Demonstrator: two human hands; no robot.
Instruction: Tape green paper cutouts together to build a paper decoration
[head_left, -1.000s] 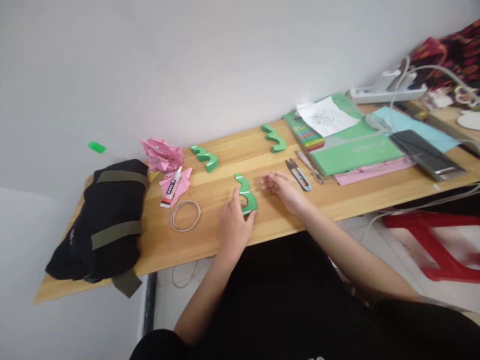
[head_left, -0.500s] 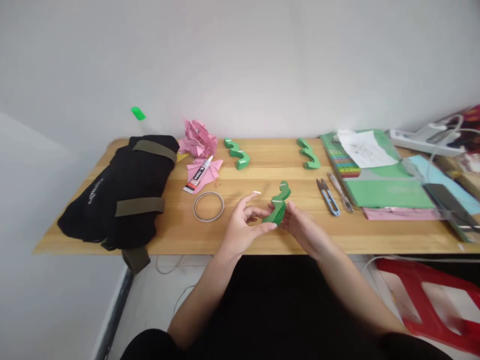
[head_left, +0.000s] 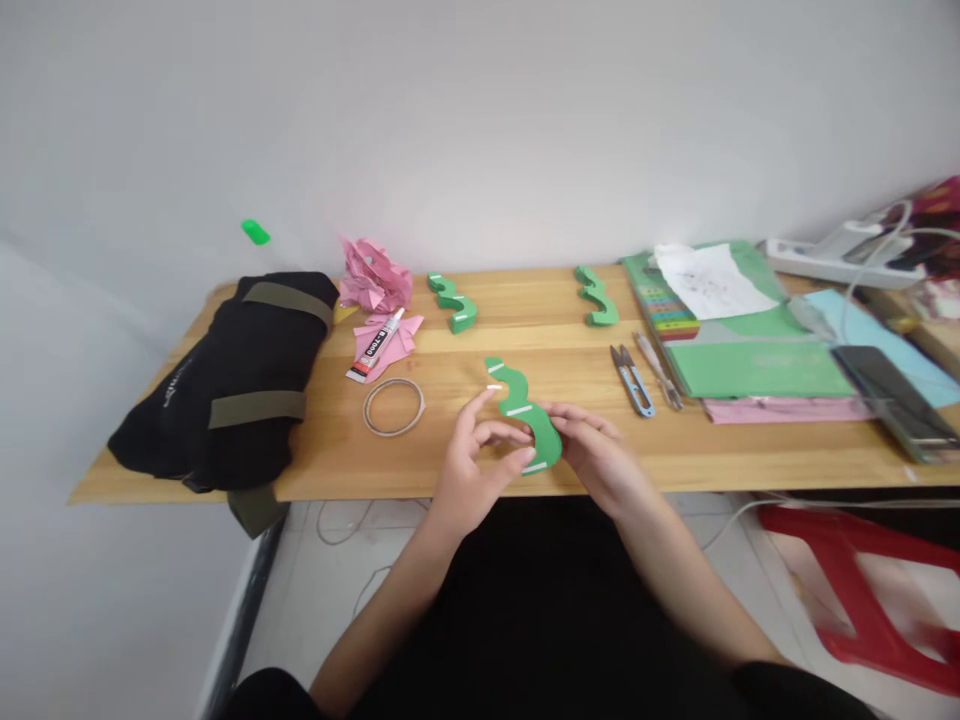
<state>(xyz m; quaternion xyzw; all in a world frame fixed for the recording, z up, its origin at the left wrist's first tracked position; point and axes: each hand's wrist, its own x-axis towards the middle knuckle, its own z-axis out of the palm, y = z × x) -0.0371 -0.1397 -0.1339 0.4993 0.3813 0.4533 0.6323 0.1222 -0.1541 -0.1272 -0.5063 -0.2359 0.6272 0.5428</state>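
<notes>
Turned since half a second ago, the wavy, green, card-like piece (head_left: 551, 440) now shows its broad face, where its layered edge was showing. Over the near side of the pale wooden table (head_left: 322, 470) it is held, between both hands! By the left hand (head_left: 469, 465) its near end is pinched, thumb laid on the face, while a thin white strip (head_left: 493, 387) is seen at the forefinger's tip. By the right hand (head_left: 604, 460) the piece's right edge is touched with bent fingertips; whether a full grip is closed there cannot be told.

So, turning and checking the face, with its narrow white bands (head_left: 517, 410), is judged to be the step in hand. For the next move, a light, steady hold seems called for, with the slim curves left unbent and the loose-looking strip minded.

Left of the hands, a thin, pale tape ring (head_left: 366, 410) is left lying; to the right, blue-handled metal snips (head_left: 637, 393) are left untouched.
</notes>
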